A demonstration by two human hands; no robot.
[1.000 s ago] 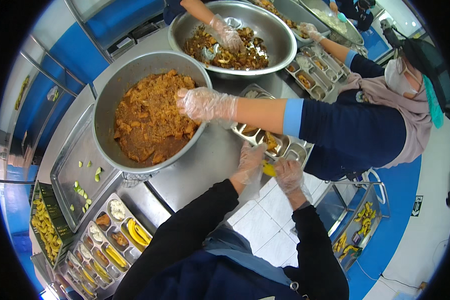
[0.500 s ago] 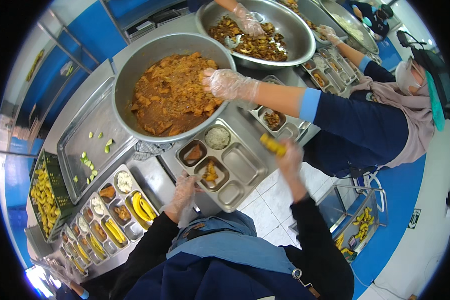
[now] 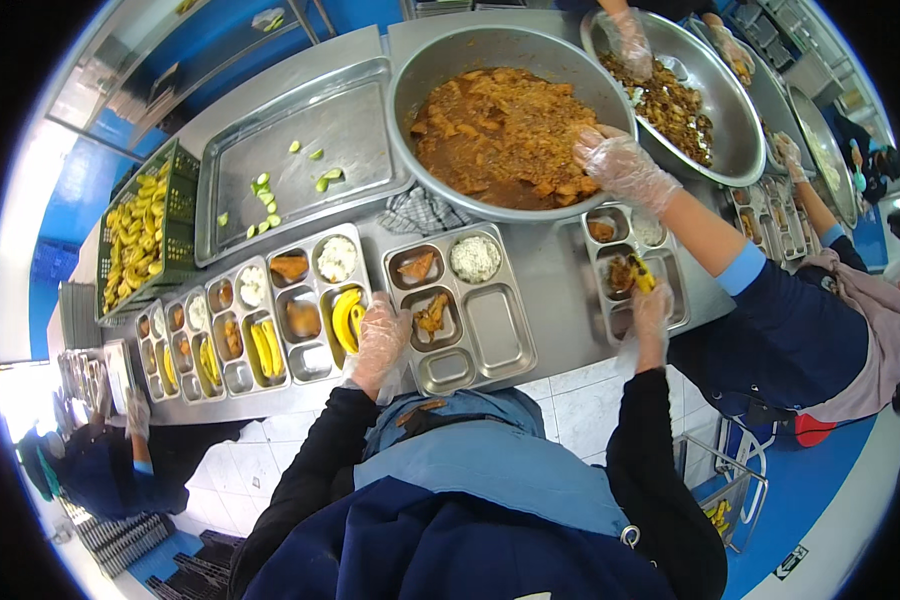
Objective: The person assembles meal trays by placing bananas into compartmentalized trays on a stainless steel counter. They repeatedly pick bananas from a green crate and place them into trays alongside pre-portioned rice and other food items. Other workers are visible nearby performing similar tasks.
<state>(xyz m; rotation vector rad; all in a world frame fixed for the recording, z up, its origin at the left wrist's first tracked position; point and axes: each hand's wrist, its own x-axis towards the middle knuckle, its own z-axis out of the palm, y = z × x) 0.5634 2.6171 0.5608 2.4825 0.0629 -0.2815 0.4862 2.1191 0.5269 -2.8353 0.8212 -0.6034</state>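
While our head has swung left since a moment ago, more of the line has come into view: a green crate of bananas (image 3: 142,232) at the far left, then a shallow steel pan (image 3: 300,160) with a few green slices. Below it runs a row of filled compartment trays (image 3: 245,335) on the steel tabletop (image 3: 555,270). Our left hand (image 3: 382,342), gloved in clear plastic, has moved onto the near edge of the tray with the bananas (image 3: 347,316), fingers curled loosely and holding nothing we can make out. Just right sits the centre tray (image 3: 460,305), with rice and two other portions but no banana. Our right hand (image 3: 650,305) now holds a banana (image 3: 638,272) pinched over the right-hand tray (image 3: 635,270). Above, a co-worker's gloved hand (image 3: 620,165) digs into the big curry bowl (image 3: 510,120).
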